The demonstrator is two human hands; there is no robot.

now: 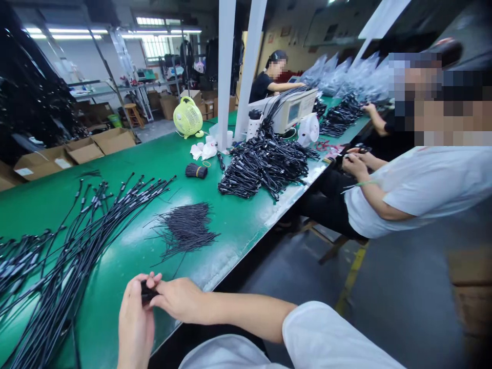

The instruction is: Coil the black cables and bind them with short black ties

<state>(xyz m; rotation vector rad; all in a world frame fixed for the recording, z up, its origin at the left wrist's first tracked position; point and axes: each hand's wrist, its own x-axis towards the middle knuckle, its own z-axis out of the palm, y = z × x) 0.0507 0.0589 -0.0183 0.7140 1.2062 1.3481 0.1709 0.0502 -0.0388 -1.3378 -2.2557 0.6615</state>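
Note:
My left hand and my right hand meet above the near edge of the green table. Between them they grip a bundled black cable, mostly covered by my fingers. Both hands are closed on it. Long black cables with grey sleeves lie spread to the left of my hands. Just beyond my hands is a loose pile of thin black twist ties. A tied bundle of the same ties rests farther back.
A heap of coiled black cables lies on the table, near a white fan and a beige instrument. A green fan stands at the far edge. Co-workers sit along the right side, one in a white shirt. White posts rise mid-table.

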